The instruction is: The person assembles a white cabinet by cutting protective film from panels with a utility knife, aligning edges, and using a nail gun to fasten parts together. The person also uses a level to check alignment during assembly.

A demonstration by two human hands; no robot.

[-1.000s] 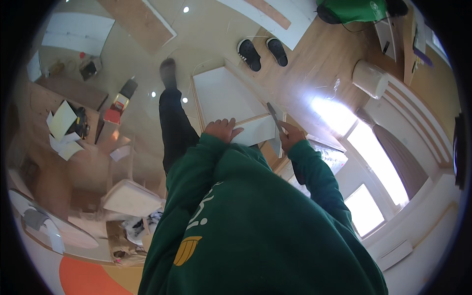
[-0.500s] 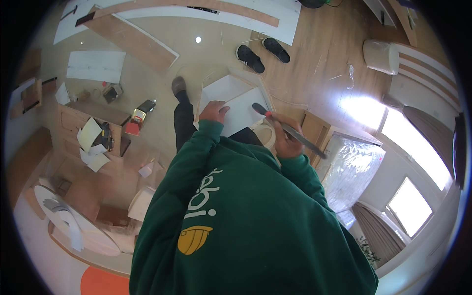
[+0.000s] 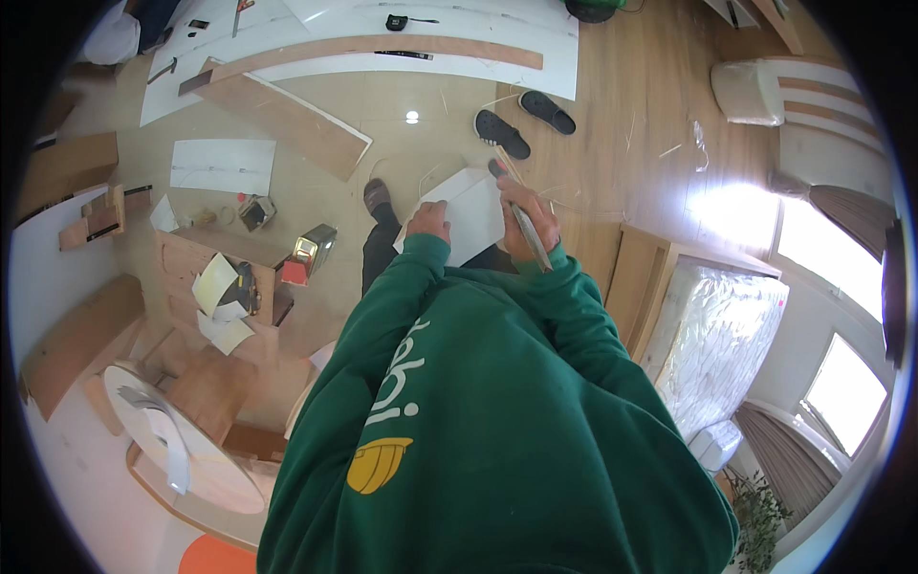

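Observation:
A white angular panel piece [image 3: 470,215], built like a small box with wood-coloured edges, lies in front of me near my legs. My left hand [image 3: 428,221] is closed on its left edge. At the right edge of the piece my right hand [image 3: 532,226] is wrapped round a long flat file [image 3: 532,237]. The file has a grey metal blade and a black and red handle, which points away from me while the blade runs back toward my wrist. Whether the blade touches the panel I cannot tell.
Black shoes [image 3: 502,134] stand beyond my right hand. Wooden strips [image 3: 382,48] and a large white sheet [image 3: 516,24] lie at the far side. A wooden cabinet [image 3: 215,251] and a metal can [image 3: 316,247] are at left, a film-wrapped cabinet [image 3: 717,335] at right. Another person's clothing shows far left.
My right hand has moved left and away from me, to the panel's right edge, and the file has turned steeper. My left hand still grips the left edge. The whole view has shifted.

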